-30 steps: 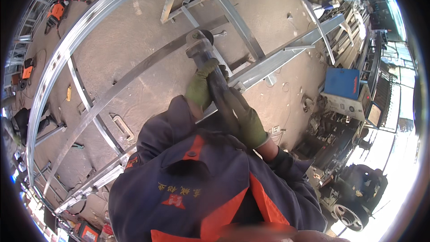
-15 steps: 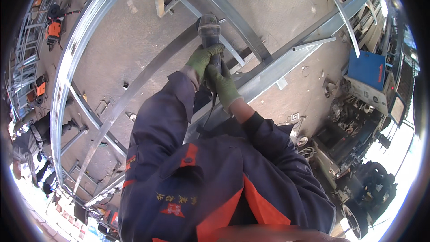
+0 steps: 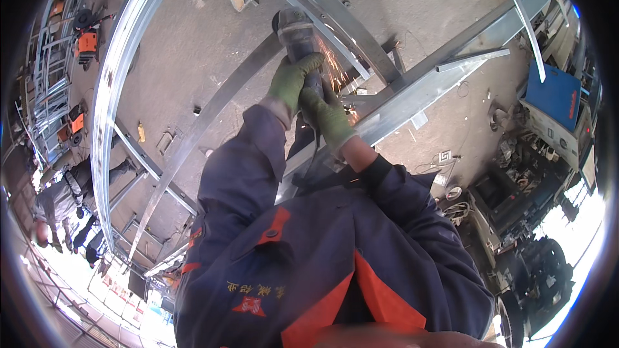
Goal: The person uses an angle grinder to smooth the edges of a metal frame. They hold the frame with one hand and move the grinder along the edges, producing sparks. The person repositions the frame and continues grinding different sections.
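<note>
I watch my green-fabric-gloved left grip (image 3: 288,84) wrapped round a dark, cylindrical-bodied angle grinder (image 3: 300,40) | right grip (image 3: 331,119), likewise gloved, clenched on its rear | grinder head overlapping a curved, flat grey metal bar (image 3: 244,73) | streaky orange sparks (image 3: 332,66) spraying alongside, above dull brown floor (image 3: 209,22)

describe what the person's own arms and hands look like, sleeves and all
The left hand and right hand wear green gloves. The left sleeve is dark navy, loose and creased, with red markings high on the arm. The right sleeve is also dark navy, with a snugger black cuff near the wrist.
</note>
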`<state>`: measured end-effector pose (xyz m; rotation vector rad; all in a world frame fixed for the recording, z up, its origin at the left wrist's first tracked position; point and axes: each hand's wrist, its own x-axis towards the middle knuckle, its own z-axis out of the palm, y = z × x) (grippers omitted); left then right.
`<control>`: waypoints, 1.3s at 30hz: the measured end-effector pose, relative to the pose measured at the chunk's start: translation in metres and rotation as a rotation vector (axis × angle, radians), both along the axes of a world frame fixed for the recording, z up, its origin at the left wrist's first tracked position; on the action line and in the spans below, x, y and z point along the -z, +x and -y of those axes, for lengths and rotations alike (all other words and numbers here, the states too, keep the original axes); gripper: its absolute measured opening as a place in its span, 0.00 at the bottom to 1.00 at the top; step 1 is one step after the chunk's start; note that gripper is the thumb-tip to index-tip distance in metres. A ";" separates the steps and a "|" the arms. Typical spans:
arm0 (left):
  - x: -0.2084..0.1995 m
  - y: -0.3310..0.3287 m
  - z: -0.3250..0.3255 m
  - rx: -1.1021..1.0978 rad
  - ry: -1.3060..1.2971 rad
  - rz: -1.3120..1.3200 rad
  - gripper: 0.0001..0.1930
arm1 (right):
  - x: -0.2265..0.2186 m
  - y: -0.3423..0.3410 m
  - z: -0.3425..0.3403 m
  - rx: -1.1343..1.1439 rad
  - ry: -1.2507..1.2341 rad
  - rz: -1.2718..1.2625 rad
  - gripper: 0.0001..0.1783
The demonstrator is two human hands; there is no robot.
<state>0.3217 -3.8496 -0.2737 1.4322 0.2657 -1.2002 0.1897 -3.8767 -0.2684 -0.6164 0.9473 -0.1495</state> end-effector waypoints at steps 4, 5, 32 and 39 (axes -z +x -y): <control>-0.004 -0.004 -0.004 -0.057 0.095 0.033 0.26 | 0.001 -0.005 0.002 -0.228 0.057 -0.155 0.32; -0.004 -0.003 -0.003 -0.063 0.173 0.005 0.27 | 0.002 -0.004 0.003 -0.154 0.035 -0.073 0.33; -0.015 0.003 -0.015 0.196 0.006 0.008 0.27 | -0.027 -0.002 -0.031 0.093 0.101 -0.092 0.41; -0.025 -0.005 -0.038 0.098 0.127 0.015 0.26 | -0.018 -0.011 -0.048 -0.034 0.195 -0.071 0.41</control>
